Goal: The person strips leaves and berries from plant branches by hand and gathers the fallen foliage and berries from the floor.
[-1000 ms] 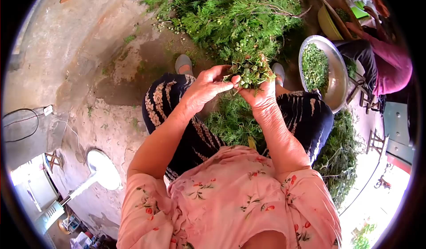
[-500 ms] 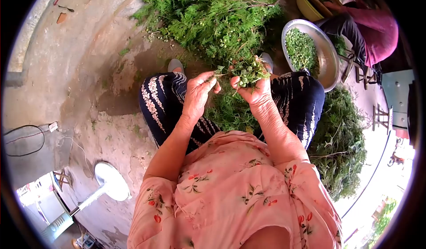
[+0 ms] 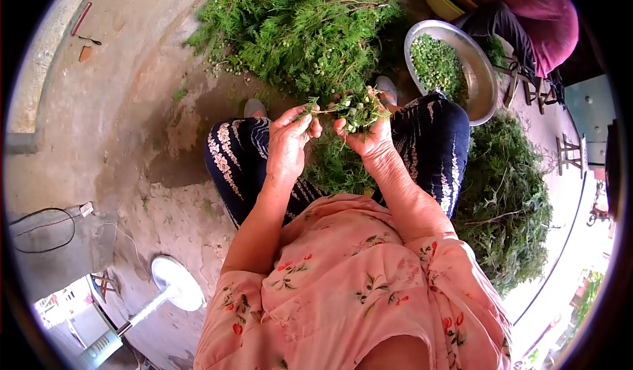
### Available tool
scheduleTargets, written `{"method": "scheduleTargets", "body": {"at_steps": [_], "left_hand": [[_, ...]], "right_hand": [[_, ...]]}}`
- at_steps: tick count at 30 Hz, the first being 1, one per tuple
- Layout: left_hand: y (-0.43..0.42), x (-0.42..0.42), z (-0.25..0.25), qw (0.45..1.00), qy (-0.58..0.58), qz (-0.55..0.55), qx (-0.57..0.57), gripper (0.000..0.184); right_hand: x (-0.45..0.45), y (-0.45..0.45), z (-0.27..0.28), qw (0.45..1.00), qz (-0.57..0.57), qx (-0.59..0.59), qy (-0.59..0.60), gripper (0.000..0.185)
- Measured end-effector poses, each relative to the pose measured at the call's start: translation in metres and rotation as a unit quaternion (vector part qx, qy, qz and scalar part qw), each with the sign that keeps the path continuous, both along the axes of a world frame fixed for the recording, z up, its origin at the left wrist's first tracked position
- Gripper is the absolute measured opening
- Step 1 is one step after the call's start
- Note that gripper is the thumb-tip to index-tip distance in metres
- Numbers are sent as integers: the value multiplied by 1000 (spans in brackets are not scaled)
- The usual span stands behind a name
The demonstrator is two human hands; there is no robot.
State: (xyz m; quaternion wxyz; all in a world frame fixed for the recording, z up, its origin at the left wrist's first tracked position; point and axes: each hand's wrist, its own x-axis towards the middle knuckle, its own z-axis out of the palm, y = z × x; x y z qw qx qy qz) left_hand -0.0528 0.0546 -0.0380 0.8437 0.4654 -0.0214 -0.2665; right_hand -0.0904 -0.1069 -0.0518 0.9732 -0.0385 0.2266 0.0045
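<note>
My right hand (image 3: pixel 373 140) is closed around a bunch of evergreen sprigs with green cones (image 3: pixel 359 111), held above my lap. Close beside it on the left, my left hand (image 3: pixel 287 144) pinches a thin stem (image 3: pixel 322 111) that stretches towards the bunch. Whether this stem is still joined to the bunch I cannot tell. More cut greenery (image 3: pixel 336 165) lies between my knees, under both hands. Just beyond my feet a large heap of evergreen branches (image 3: pixel 297 27) rests on the floor.
A metal basin (image 3: pixel 486 83) with loose green cones (image 3: pixel 436 65) stands at my right knee. Behind it sits a co-worker in a pink top (image 3: pixel 550 30), by a yellow tub (image 3: pixel 440 2). Darker branches (image 3: pixel 504 205) pile up at my right. A white fan (image 3: pixel 177 283) stands left.
The view has shifted slightly. Both hands stay close together, still gripping the stem and the bunch; the bunch has turned a little, showing more cones.
</note>
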Motion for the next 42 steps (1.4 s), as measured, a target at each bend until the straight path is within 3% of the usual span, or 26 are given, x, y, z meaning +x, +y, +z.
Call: {"method": "scheduleTargets", "body": {"at_steps": [9, 11, 16, 24, 27, 33, 37, 39, 42], "left_hand": [[-12, -8, 9, 999, 28, 17, 25, 20], [-22, -11, 18, 996, 14, 46, 81, 22], [-25, -3, 12, 993, -8, 91, 74, 8], [-21, 4, 18, 991, -22, 116, 56, 10], [-20, 5, 17, 996, 9, 68, 62, 11], [-25, 2, 33, 992, -57, 50, 97, 11], [-25, 6, 36, 997, -34, 49, 57, 9], [-25, 8, 40, 998, 46, 31, -9, 8], [-24, 9, 41, 998, 54, 29, 3, 9]], "right_hand": [[-7, -2, -5, 999, 27, -43, 1, 32], [-8, 1, -11, 999, 47, -22, -9, 32], [-9, 4, -11, 998, 62, -2, 0, 30], [-7, 4, -14, 998, 62, -15, 15, 27], [-5, 4, -18, 998, 64, -18, 5, 28], [-5, 4, -22, 996, 75, -32, -38, 36], [-6, 5, -14, 996, 72, -32, -49, 38], [-5, 4, -11, 996, 69, -9, -53, 38], [-3, 4, -15, 998, 45, -2, -54, 32]]}}
